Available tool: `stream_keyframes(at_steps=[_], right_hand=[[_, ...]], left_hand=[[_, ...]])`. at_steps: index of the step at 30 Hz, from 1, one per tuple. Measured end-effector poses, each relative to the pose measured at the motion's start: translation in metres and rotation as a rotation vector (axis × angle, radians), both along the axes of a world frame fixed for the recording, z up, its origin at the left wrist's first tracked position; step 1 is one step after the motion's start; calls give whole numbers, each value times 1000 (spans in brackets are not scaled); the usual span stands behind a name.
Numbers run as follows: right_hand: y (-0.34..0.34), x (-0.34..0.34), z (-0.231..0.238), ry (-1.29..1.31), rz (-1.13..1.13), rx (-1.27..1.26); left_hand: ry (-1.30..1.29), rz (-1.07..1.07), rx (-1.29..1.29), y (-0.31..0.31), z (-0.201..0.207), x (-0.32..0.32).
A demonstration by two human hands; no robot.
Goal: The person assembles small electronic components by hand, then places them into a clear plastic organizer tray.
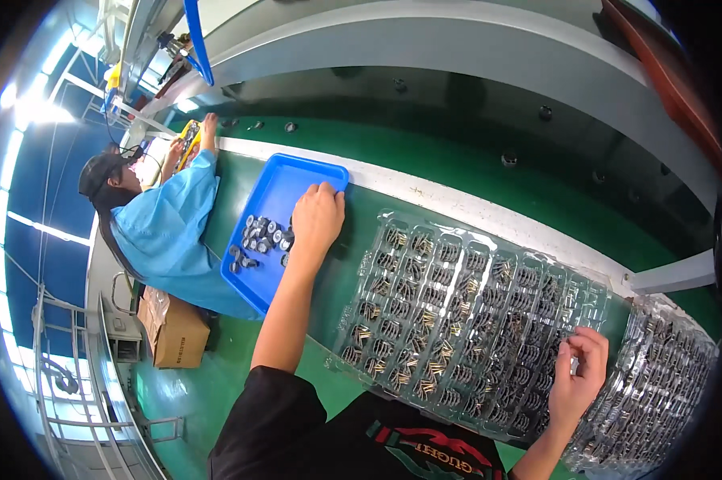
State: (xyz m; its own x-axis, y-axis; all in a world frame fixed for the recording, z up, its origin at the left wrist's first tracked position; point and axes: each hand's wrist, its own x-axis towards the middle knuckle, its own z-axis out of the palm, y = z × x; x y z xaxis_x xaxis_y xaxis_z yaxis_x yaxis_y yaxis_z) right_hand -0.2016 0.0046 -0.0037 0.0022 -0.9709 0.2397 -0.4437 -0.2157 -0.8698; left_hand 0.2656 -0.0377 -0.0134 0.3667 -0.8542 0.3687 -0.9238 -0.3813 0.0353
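Note:
My left hand (318, 218) is over the right side of a blue plastic tray (285, 180), its fingers curled down and closed. What they hold, if anything, is hidden. Small round dark parts with metallic centres (258, 238) lie heaped in the tray, close to that hand. At the right, my right hand (581, 372) hovers by the edge of a clear plastic blister tray (387, 220), thumb and fingers drawn together. Anything between them is too small to make out. Many pockets of the blister tray contain small curved dark pieces and brassy pins (427, 322).
A second filled blister tray (657, 384) sits at far right. Beyond a white ledge (457, 204), small round parts (509, 159) are spaced along a green belt (449, 144). On the left, a co-worker in a blue smock (169, 232) handles a yellow tray (189, 142); a cardboard box (173, 330) stands behind.

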Motion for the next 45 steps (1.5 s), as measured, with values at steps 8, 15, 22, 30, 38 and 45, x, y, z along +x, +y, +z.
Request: stream_keyframes(at_steps=[8, 15, 22, 30, 38, 45], right_hand=[[-1, -3, 4, 87, -45, -7], [-1, -3, 0, -178, -314, 113], [3, -2, 17, 97, -168, -105], [5, 39, 39, -322, 45, -4], [3, 45, 43, -273, 130, -104], [16, 48, 38, -373, 61, -76]], left_hand=[[19, 72, -56, -70, 33, 106], [107, 290, 239, -144, -32, 240], [227, 15, -67, -140, 5, 168], [1170, -577, 4, -9, 61, -157], [1664, -703, 8, 50, 49, -237], [1993, -626, 77, 68, 55, -259]])
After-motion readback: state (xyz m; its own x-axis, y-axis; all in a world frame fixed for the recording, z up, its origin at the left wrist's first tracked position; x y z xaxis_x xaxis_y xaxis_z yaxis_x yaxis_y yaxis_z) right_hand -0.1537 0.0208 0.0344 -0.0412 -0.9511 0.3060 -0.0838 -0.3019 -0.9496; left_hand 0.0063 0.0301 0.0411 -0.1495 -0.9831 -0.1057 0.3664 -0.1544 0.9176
